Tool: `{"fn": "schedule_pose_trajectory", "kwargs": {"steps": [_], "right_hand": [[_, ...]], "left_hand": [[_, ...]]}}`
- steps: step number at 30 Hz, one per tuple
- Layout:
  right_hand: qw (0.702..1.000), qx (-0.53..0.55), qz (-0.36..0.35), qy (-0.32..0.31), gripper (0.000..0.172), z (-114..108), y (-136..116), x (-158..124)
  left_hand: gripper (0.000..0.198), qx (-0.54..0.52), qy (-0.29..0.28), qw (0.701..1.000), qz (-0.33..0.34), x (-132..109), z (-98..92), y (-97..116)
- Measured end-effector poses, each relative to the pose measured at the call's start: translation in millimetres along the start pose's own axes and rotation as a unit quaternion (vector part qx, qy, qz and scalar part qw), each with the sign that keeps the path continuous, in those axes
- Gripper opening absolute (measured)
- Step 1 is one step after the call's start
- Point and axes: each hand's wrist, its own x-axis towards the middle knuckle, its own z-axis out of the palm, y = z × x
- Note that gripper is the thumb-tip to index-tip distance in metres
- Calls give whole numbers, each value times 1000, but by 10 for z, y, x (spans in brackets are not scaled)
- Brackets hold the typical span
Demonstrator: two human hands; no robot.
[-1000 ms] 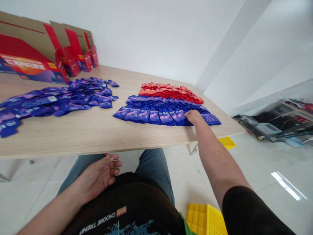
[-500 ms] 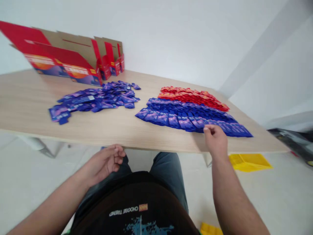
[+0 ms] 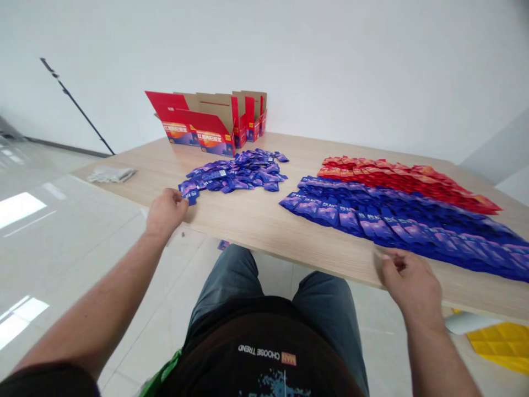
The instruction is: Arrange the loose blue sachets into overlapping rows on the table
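Observation:
My left hand (image 3: 167,209) is at the near left end of a loose pile of blue-purple sachets (image 3: 243,173). Its thumb and fingers are closed at the edge of one blue sachet (image 3: 190,195), which still lies on the table. Over the table's front edge, my right hand (image 3: 413,281) has its thumb and forefinger curled together, with nothing visible between them. It is just in front of a long overlapping row of blue sachets (image 3: 372,223). Behind that row lie rows of red sachets (image 3: 397,179).
Red open cartons (image 3: 215,138) stand along the back of the wooden table (image 3: 264,226). A grey-white cloth or flat packet (image 3: 111,174) lies at the left corner. A black pole (image 3: 78,107) leans by the wall. Something yellow (image 3: 502,344) is below the table at right.
My left hand has moved from the table's front edge to the loose pile's left end. My right hand has drawn back from the blue row. The view has turned left.

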Motion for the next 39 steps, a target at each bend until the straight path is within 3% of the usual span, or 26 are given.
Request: {"fn": "schedule_pose_trajectory", "kwargs": {"steps": [4,7,12,16,23,30,35,39], "right_hand": [[1000,-2,-10,-1,46,12,2,-19],[1000,-1,-19,8,46,10,0,-32],[1000,1,-24,16,43,-3,-13,-54],[999,-6,-28,13,46,-7,-21,-69],[999,-5,-30,16,50,1,-45,-74],[1000,-11,-24,14,50,-2,-41,-66],[998,52,-13,-17,50,-48,-187,-57],[983,133,-107,-72,41,-137,-768,-196]], "left_hand": [[75,100,-39,993,-45,349,107,44],[95,106,-63,991,-51,465,243,120],[81,72,-51,994,-57,547,322,146],[82,47,-64,995,-55,536,115,37],[76,-29,-67,997,-36,353,-281,-121],[37,-144,-39,987,-61,41,-295,-114],[38,-200,-81,976,-22,-220,-171,108],[30,-211,-150,960,105,-596,-45,541]]}}
